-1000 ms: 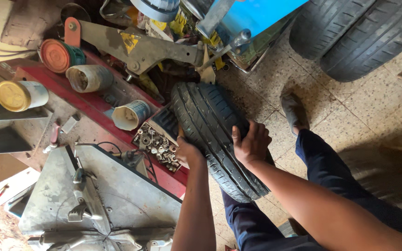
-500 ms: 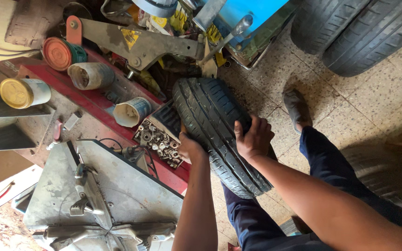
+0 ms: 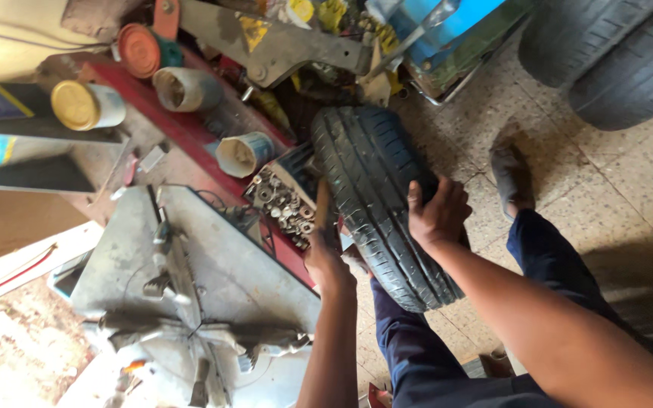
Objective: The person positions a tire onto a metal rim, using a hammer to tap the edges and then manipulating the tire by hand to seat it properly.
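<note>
A black tyre [image 3: 376,189] stands upright on its tread beside a tyre-changing machine. My right hand [image 3: 438,213] grips the tyre's tread on its right side, fingers curled over the rubber. My left hand [image 3: 325,253] is at the tyre's left sidewall, next to the machine's red edge; its fingers are hidden behind the tyre and a wooden-looking stick that rises from it, so what it holds is unclear. My legs in dark blue trousers are below the tyre, one foot in a grey shoe [image 3: 509,175] on the floor.
The grey turntable [image 3: 213,287] of the machine lies at lower left. A tray of nuts and bolts [image 3: 281,202], a paper cup [image 3: 242,154], tins [image 3: 85,106] and a yellowed metal arm [image 3: 281,45] crowd the red base. Two tyres [image 3: 614,53] lie at upper right on the speckled floor.
The view has shifted slightly. My right hand has stayed on the tread, and my left hand has slid lower along the tyre's left side.
</note>
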